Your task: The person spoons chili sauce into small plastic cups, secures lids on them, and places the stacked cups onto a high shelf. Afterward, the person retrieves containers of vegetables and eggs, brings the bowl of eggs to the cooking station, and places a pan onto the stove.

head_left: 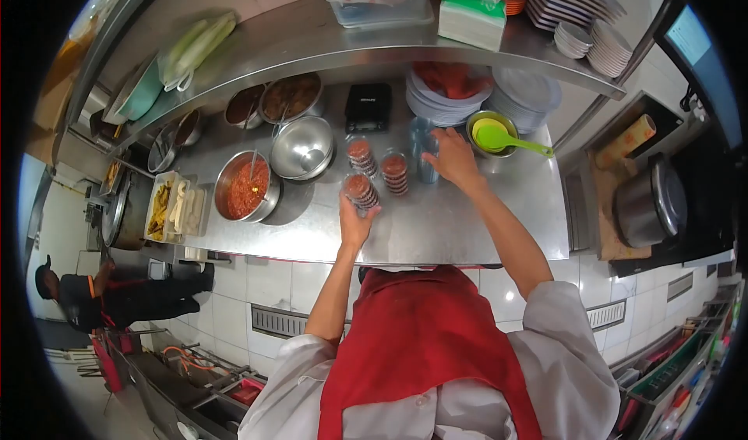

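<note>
My left hand is wrapped round a stack of small clear cups with red filling at the steel table's front middle. Two similar stacks stand close by, one behind and one to the right. My right hand reaches over the table with its fingers apart, beside tall clear empty cups; whether the fingertips touch them is unclear. Left of the stacks are an empty steel bowl and a steel pot of red sauce with a spoon in it.
A black scale sits behind the cups. Plates and a bowl with a green ladle are at the right. A steel shelf crosses above the table's back. Another person stands at far left.
</note>
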A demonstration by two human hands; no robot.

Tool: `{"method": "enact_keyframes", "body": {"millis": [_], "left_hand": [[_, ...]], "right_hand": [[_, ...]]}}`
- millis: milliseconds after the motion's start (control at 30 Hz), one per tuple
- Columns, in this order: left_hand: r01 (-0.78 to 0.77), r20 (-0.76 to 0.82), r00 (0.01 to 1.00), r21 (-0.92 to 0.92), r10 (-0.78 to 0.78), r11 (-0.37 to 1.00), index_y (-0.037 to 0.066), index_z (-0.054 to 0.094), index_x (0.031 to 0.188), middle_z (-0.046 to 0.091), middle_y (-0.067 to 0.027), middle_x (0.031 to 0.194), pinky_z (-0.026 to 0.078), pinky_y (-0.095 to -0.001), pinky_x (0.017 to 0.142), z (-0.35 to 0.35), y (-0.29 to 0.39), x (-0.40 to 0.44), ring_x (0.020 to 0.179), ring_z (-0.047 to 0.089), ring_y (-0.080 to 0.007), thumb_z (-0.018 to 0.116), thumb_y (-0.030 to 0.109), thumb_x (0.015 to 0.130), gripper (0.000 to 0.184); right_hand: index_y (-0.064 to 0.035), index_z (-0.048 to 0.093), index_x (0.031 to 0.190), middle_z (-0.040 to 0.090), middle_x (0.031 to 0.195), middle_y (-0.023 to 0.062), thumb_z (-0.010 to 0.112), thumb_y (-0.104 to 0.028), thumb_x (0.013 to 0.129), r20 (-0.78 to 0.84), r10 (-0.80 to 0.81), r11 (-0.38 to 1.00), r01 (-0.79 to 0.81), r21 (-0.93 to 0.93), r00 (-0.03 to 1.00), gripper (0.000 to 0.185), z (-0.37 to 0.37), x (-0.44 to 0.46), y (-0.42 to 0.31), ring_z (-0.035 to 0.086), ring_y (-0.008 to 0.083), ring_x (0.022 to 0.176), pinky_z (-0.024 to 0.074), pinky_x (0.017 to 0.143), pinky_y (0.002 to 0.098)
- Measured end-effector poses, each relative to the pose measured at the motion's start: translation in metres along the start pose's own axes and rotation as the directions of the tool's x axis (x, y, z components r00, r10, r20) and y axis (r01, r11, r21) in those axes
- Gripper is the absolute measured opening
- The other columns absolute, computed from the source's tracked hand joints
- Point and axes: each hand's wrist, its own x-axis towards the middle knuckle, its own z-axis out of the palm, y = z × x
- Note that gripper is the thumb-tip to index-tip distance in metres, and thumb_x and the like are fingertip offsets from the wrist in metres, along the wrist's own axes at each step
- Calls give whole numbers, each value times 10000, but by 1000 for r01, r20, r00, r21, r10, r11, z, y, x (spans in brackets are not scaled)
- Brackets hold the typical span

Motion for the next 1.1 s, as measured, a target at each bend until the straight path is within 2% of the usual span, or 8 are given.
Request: {"method": "enact_keyframes", "body": {"millis": [333, 533, 700, 833, 867, 933, 1067, 1100], "left_hand": [[-66, -290, 945, 274, 148, 960, 22, 371, 1493, 435, -193, 1485, 423, -472, 1049, -18, 57, -54, 1324, 452, -373, 905, 134, 740, 930], [-249, -151, 921, 485, 360, 839, 65, 502, 1447, 480, -145, 1502, 280, -534, 1144, -28, 100, -37, 1393, 366, -421, 850, 196, 781, 763], [-212, 12, 964, 642, 266, 737, 142, 542, 1449, 477, -76, 1536, 216, -601, 1155, -26, 116, -26, 1448, 295, -419, 804, 235, 801, 705], [-198, -24, 962, 622, 271, 758, 98, 535, 1447, 492, -94, 1523, 319, -535, 1129, -34, 136, -24, 1419, 378, -362, 770, 270, 860, 656], [-185, -44, 979, 239, 201, 953, 72, 537, 1430, 514, -103, 1501, 360, -502, 1109, -34, 141, -23, 1384, 430, -333, 751, 263, 888, 613], [-74, -43, 997, -560, 60, 825, 20, 541, 1395, 556, -122, 1459, 443, -435, 1070, -43, 148, -26, 1312, 533, -276, 712, 248, 945, 533], [296, 211, 953, -801, -218, 520, -18, 542, 1329, 622, -167, 1346, 551, -331, 919, -84, 153, -47, 1139, 651, -214, 612, 183, 1016, 379], [334, 175, 923, -806, -343, 488, -19, 537, 1324, 627, -173, 1332, 565, -335, 901, -87, 122, -59, 1111, 663, -219, 587, 155, 1021, 353]], "right_hand": [[-25, 603, 1310, 606, 1257, 225, 810, -271, 836, -39, -45, 998, 47, 52, 998, 573, 0, -4, -6, 596, 419, 1167, 493, 1000, 483], [-15, 609, 1304, 621, 1247, 212, 819, -265, 824, -61, -19, 998, 22, 52, 998, 581, -10, -1, -16, 594, 411, 1168, 494, 990, 479], [-8, 604, 1314, 646, 1213, 187, 817, -211, 828, -215, -75, 986, 104, 129, 974, 568, -30, -2, -24, 624, 363, 1119, 502, 962, 444], [-7, 595, 1343, 678, 1226, 155, 770, -231, 904, -40, 86, 626, -22, 779, 995, 523, -55, -18, -40, 647, 271, 1088, 521, 901, 396], [-1, 592, 1354, 684, 1236, 145, 731, -275, 950, 71, 45, 399, -83, 913, 996, 507, -65, -29, -50, 653, 245, 1079, 529, 880, 384], [16, 582, 1364, 674, 1280, 145, 600, -358, 1033, 365, -337, -302, -467, 831, 868, 500, -75, -66, -100, 667, 245, 1070, 542, 861, 402], [20, 662, 1263, 719, 1187, 193, 519, -351, 1071, 583, -353, -311, -679, 665, 732, 441, -4, -104, -173, 704, 283, 1001, 544, 852, 424], [14, 689, 1203, 722, 1120, 201, 528, -329, 1065, 589, -324, 94, -594, 799, 741, 403, 8, -99, -185, 705, 299, 958, 542, 832, 428]]}}
